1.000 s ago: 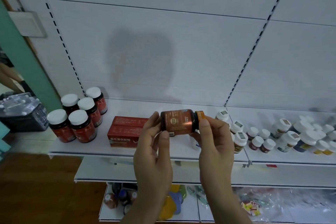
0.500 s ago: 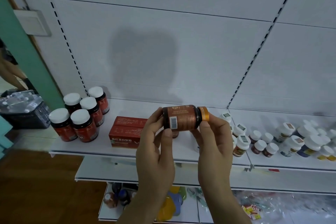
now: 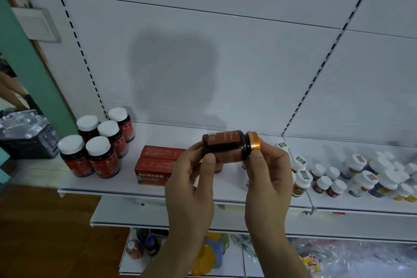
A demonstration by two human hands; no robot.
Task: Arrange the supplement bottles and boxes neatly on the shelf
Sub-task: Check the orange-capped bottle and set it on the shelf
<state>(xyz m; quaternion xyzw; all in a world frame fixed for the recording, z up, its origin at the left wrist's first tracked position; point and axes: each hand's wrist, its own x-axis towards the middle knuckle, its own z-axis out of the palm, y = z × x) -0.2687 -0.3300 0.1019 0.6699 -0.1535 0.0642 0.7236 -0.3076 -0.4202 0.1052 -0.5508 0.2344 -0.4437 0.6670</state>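
white shelving (image 3: 126, 185) carried red-labelled bottles (image 3: 90, 156) and red boxes (image 3: 155, 169). both hands pinched a sideways brown bottle (image 3: 225, 146): left hand (image 3: 191, 189) at its base, right hand (image 3: 268, 185) at the orange cap (image 3: 253, 140).

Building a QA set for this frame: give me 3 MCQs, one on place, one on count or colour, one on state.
1. Where are the red boxes?
A. right of the white-capped bottles
B. on the floor
C. behind the white-capped bottles

2. How many white-capped bottles stand at the shelf's left end?
A. two
B. five
C. eight

3. How is the orange-capped bottle held?
A. upright in one hand
B. on its side between both hands
C. upside down on the shelf

Answers: 1 A, boxes sit right of that cluster. 2 B, five white caps show. 3 B, left hand and right hand pinch it, cap pointing right.
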